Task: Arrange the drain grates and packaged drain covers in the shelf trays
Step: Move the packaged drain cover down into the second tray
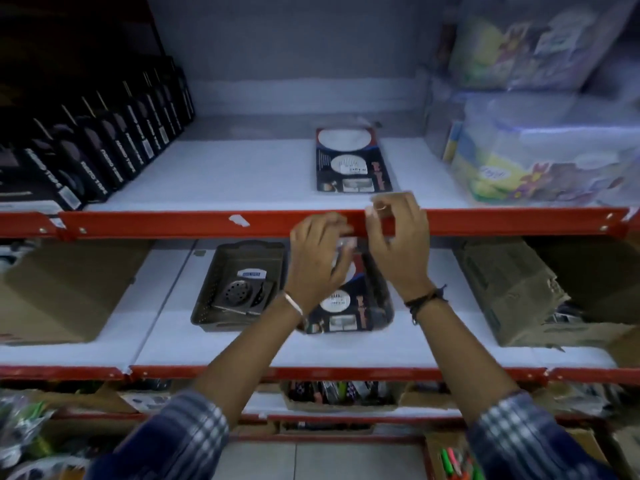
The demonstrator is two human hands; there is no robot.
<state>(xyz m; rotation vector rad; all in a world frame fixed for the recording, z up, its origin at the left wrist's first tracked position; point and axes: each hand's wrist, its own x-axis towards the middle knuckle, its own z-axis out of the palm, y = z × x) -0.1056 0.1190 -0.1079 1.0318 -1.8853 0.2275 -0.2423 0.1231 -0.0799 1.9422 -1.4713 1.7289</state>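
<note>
Two dark trays sit on the middle shelf. The left tray holds metal drain grates. In the right tray a packaged drain cover on a black card stands tilted, its lower end in the tray. Its upper end is held in front of the red shelf rail by my left hand and my right hand. Both hands are closed on the pack's top; my right fingers pinch its clear edge. A second packaged drain cover lies flat on the upper shelf, just behind my right hand.
The red shelf rail crosses right at my fingers. Black boxes line the upper shelf's left; plastic-wrapped containers fill its right. Cardboard boxes flank the trays at left and right. Lower shelves hold mixed goods.
</note>
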